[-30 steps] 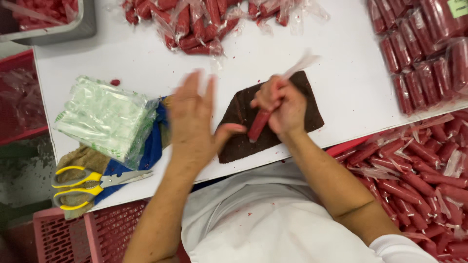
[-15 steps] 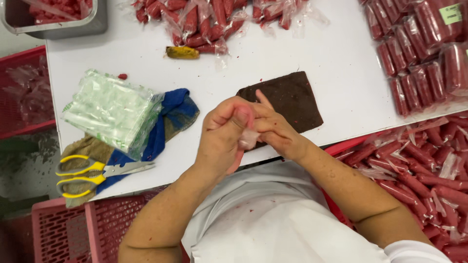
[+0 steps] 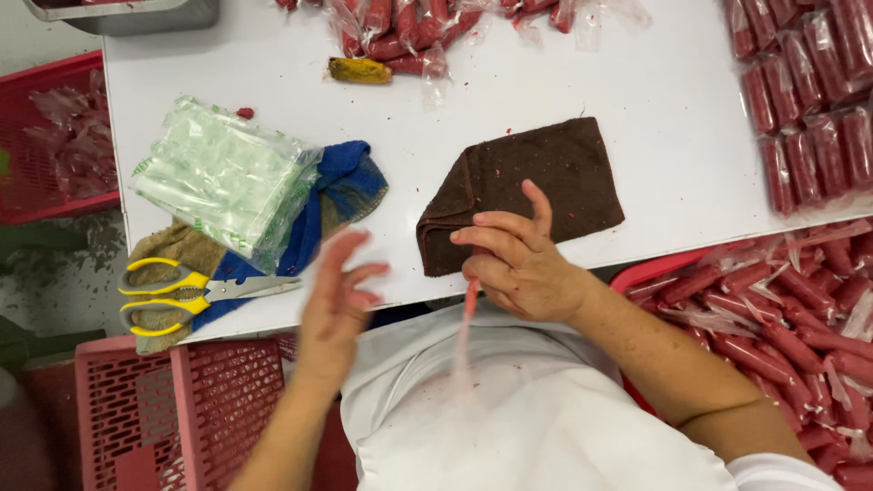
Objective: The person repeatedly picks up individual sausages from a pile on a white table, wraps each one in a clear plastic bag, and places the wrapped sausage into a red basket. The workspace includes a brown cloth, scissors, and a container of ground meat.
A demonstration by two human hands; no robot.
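Observation:
My right hand (image 3: 518, 264) pinches the top of a thin pink-red wrapped sausage stick (image 3: 466, 332), which hangs blurred below the fingers over my white shirt, just in front of a brown cloth (image 3: 536, 177) on the white table (image 3: 637, 100). My left hand (image 3: 335, 300) is at the table's front edge with its fingers spread and nothing in it, blurred by motion. To the left of that hand lie yellow-handled scissors (image 3: 173, 291) and a stack of clear plastic bags (image 3: 223, 177) on a blue and tan cloth (image 3: 341, 186).
Wrapped red sausages lie in a pile at the back (image 3: 400, 32), in rows at the right (image 3: 809, 100) and fill a red crate (image 3: 782, 318) at my right. Red crates stand at the left (image 3: 55, 136) and lower left (image 3: 182, 400). A metal tray (image 3: 136, 14) sits top left.
My hands were clasped together over the stick at the table edge; now they are apart. The left hand swung left and opened, while the right keeps the stick hanging down.

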